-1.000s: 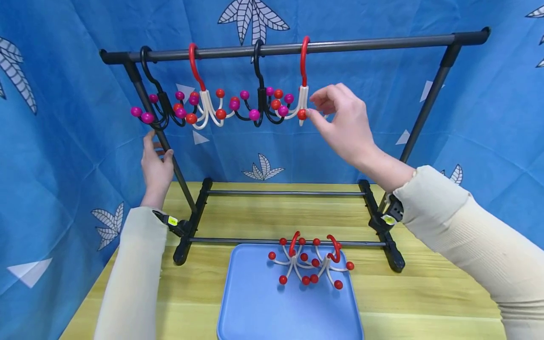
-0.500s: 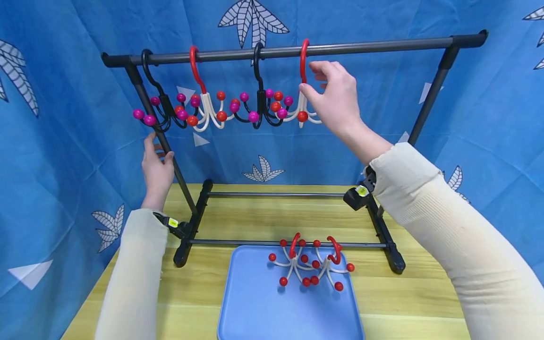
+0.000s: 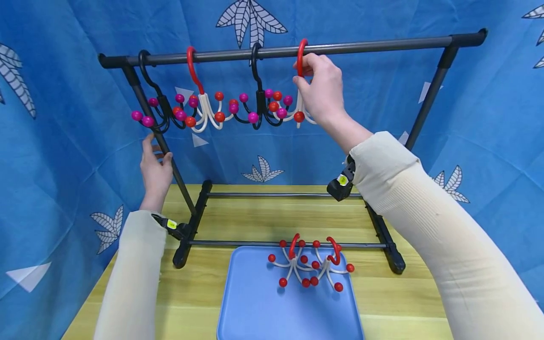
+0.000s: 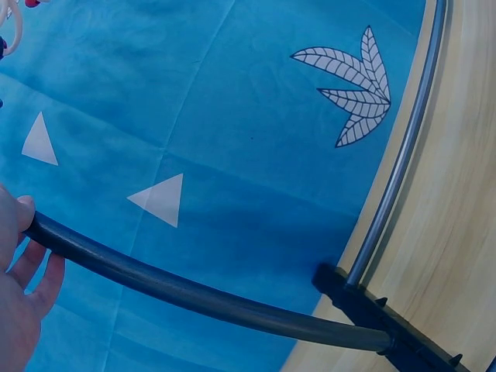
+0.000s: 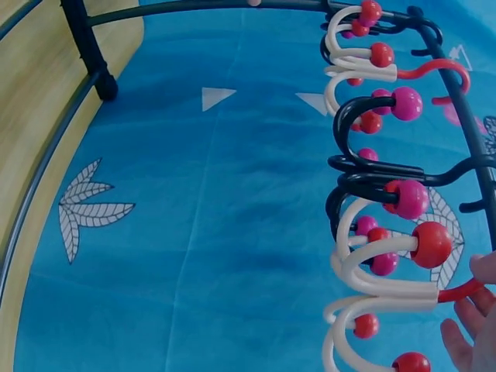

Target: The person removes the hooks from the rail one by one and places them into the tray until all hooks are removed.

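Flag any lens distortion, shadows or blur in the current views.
Head: even light, no obvious motion blur, small soft shadows on the blue tray below two red-and-white hook hangers; left wrist: the rack's left post curves, though straight in the head view; right wrist: the same post bows too.

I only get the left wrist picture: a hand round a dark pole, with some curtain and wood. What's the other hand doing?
Observer: The right hand is pinching the red hook of a white hanger on the top bar.

Visitor: Fancy that! And lower down, what's on the wooden table?

Observer: A blue tray, with two more white hangers resting on it.
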`<state>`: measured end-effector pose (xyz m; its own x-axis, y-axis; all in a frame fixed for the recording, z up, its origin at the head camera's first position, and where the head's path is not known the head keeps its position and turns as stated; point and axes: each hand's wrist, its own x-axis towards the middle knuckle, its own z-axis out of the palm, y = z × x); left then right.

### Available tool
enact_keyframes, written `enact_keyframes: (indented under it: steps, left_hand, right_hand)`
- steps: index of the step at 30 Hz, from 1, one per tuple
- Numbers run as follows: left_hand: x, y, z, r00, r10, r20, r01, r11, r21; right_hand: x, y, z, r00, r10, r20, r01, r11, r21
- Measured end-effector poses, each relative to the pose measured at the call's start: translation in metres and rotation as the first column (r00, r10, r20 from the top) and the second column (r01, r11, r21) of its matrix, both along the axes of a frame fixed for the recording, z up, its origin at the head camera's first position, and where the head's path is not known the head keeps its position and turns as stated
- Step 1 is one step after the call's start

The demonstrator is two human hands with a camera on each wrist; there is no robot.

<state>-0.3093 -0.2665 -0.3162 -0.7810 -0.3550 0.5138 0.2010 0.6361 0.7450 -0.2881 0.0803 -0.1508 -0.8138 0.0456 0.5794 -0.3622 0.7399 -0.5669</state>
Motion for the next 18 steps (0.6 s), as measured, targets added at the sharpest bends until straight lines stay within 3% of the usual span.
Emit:
enact_keyframes:
  steps: [18]
  left_hand:
    - [-0.001,0.000,0.002,1.000,0.005,0.015,-0.005,1.000,0.004]
  right_hand:
    - [0.010,0.009,0.018,0.996,-0.002,-0.091,0.000,1.000,-0.023]
